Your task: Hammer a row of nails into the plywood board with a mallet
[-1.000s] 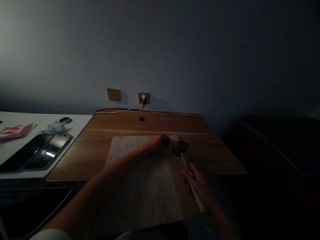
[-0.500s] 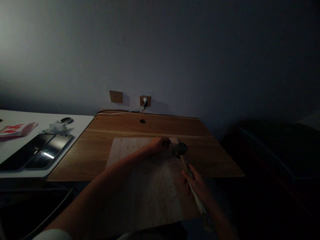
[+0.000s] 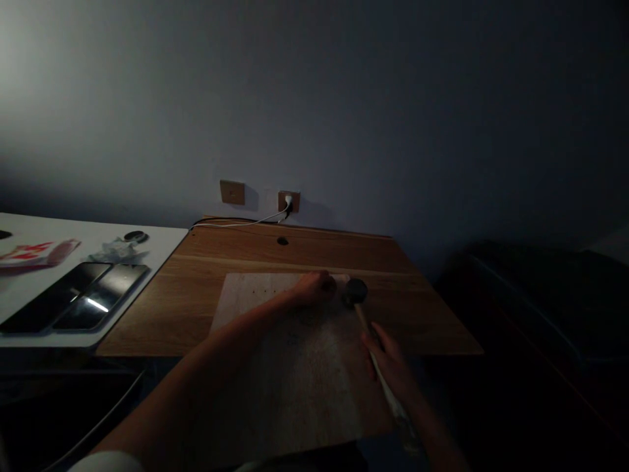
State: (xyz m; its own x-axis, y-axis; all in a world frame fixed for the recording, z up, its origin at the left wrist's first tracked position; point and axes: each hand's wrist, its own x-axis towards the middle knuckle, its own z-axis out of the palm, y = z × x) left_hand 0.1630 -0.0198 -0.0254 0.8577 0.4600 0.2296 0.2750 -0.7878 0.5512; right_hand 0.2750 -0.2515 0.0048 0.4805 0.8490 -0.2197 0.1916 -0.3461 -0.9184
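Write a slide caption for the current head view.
The right hand grips a mallet beside the left hand, which rests over a pale board on a wooden desk.

left hand (image 3: pixel 314 287) curled, left arm stretched forward, right hand (image 3: pixel 386 357) gripping

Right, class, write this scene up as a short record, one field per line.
left hand: on the pale board, far side; contents too dark to tell
right hand: gripping the mallet by its handle
mallet head: just right of left hand
wooden desk: beneath board's far part
white table: glossy dark panels, red-and-white packet
wall: white plug in socket
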